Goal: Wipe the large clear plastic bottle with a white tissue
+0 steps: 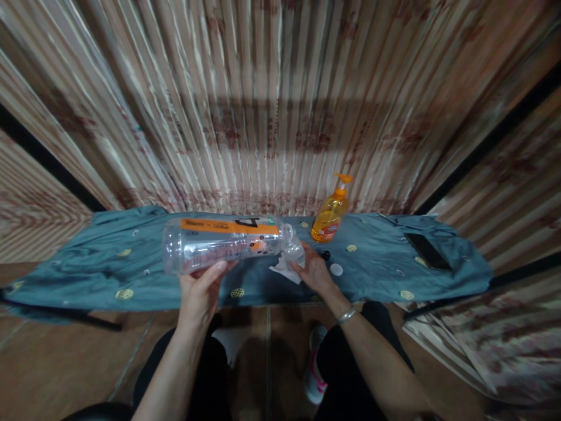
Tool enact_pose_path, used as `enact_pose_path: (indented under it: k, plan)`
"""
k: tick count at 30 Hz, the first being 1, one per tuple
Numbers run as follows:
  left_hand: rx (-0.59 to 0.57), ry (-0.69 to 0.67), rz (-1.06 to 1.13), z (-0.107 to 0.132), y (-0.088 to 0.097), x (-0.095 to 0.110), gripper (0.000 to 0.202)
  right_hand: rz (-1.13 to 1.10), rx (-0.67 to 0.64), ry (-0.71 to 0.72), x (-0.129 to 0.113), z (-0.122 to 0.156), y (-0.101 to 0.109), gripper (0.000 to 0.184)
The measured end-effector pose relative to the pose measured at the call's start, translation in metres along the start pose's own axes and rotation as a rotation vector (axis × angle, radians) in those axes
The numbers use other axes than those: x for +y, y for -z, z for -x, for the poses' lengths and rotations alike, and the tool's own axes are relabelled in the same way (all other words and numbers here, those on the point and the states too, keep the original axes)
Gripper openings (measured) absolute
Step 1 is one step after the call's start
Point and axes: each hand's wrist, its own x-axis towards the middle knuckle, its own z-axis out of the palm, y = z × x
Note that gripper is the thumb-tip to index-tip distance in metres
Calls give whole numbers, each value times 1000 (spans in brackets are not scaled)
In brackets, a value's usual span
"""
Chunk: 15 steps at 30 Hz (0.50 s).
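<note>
My left hand (201,289) grips a clear plastic bottle (228,242) with an orange label and holds it on its side above the blue cloth (109,263). The bottle's open neck points right. My right hand (312,270) rests at that neck with its fingers curled on a white wipe (284,270) lying on the cloth. A small dark cap (325,255) and a white round lid (336,269) lie just right of my right hand.
An orange pump bottle of liquid soap (331,213) stands behind my right hand. A black phone (427,250) lies on the cloth at the right. Striped curtains hang behind. My legs and a shoe (313,362) show on the brown floor.
</note>
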Motion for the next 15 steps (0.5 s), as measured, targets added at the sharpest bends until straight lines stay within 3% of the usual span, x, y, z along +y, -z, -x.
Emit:
enact_pose_path:
  k: [15]
  plan:
    - [34,5,21,3,-3,-5,54,-31,-35,2,-5,-2,11,54]
